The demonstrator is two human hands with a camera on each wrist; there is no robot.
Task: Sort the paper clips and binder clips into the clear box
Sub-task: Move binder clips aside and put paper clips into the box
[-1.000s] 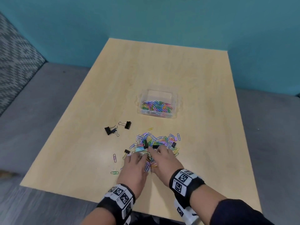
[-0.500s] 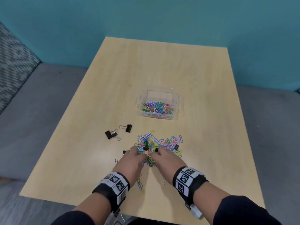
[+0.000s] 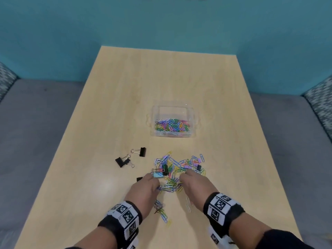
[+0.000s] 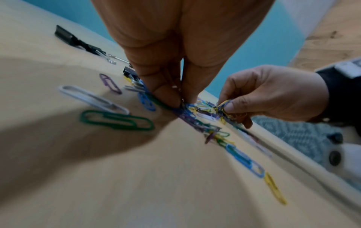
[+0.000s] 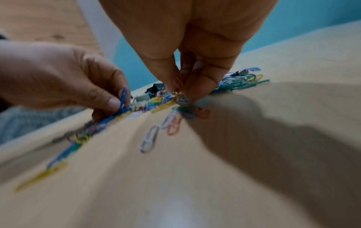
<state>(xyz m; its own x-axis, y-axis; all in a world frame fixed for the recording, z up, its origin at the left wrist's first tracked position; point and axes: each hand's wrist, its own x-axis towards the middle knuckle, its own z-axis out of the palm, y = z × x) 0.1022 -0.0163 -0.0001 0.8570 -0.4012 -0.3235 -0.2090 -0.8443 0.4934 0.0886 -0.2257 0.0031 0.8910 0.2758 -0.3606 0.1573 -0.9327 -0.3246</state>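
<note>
one clear box, two hands – left hand, right hand

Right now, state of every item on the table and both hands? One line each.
clear box: open-topped, upright, part-filled with coloured paper clips.
paper clip pile: loose on the table, unsorted.
black binder clips: on the table left of the pile, untouched.
left hand: fingers pinching paper clips at the pile.
right hand: fingers pinching paper clips at the pile.
table: bearing everything.
</note>
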